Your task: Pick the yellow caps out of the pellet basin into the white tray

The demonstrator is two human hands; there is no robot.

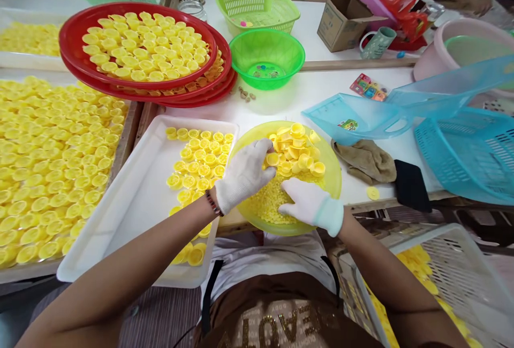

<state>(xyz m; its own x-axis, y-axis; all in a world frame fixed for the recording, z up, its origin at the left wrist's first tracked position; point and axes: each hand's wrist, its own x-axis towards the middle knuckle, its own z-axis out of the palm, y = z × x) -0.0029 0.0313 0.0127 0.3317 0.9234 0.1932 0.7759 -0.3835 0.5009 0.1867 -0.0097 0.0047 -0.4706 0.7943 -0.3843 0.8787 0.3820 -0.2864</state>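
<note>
A yellow bowl (331, 176) stands before me, holding small yellow pellets (267, 203) and a heap of small yellow plastic cups (297, 147). My left hand (247, 171), in a white knitted glove, reaches over the bowl's left side, thumb and fingers curved around a yellow cup (272, 159) at the heap's edge. My right hand (307, 203), gloved too, rests low over the pellets, its thumb and fingers apart; some fingertips are hidden. Left of the bowl, a white tray (132, 198) carries rows of upright yellow cups (198, 168) along its right side.
Stacked red trays (66, 43) with yellow cups stand behind the white tray. A green bowl (267, 51), a blue scoop (357, 123), a brown cloth (367, 160) and a blue basket (466, 150) lie beyond and right. Many cups (48, 176) cover the left table.
</note>
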